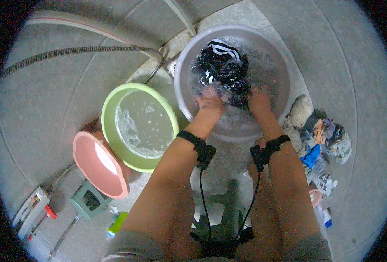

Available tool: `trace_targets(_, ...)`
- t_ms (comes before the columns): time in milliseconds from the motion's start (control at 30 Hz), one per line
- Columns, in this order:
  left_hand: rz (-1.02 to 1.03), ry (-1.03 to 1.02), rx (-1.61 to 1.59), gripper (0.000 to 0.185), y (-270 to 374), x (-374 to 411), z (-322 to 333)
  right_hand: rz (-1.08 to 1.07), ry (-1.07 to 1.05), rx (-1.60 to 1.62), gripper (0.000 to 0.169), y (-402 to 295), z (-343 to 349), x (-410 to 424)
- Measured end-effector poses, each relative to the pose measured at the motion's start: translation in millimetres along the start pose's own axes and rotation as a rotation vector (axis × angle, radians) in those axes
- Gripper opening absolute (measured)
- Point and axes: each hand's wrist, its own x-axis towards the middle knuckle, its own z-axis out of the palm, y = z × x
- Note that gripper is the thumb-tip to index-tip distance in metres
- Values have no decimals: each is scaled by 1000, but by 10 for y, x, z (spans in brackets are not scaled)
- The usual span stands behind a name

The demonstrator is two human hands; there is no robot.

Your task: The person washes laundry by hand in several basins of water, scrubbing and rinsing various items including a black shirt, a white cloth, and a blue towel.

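Observation:
Before me stands a large pale plastic basin (179, 70) of sudsy water. A black garment with white stripes (227, 62) floats in it, bunched and soaked. My left hand (210, 98) is at the garment's lower left edge, its fingers partly under the water. At the garment's lower right side is my right hand (259, 96), mostly submerged and blurred. The water and suds hide the fingers of both hands, so their grip on the cloth cannot be told. Black straps with small modules and cables are around both wrists.
Left of the basin are a green basin (107, 122) of soapy water, a tilted pink basin (101, 173) and a grey-green stool (90, 199). A ribbed metal hose (82, 50) runs along the wall. A pile of mixed clothes (314, 131) lies on the right.

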Motion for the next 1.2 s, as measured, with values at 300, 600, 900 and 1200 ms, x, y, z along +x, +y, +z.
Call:
trace_targets(300,-512,-276,-1874,59,-355,-180,-68,577,-374,1310,47,-501,-526,26)
trace_targets(600,-27,-523,-2735,46,130,-119,-285,-344,87,542,23,-1287,-1503,-697)
trace_targets(900,149,-48,-2434,34,124,-255,-42,-318,181,455,19,-1427,-1294,-782)
trace_targets(1200,-331,62,-2083,38,128,-26,41,218,98,284,47,-299,-838,-254)
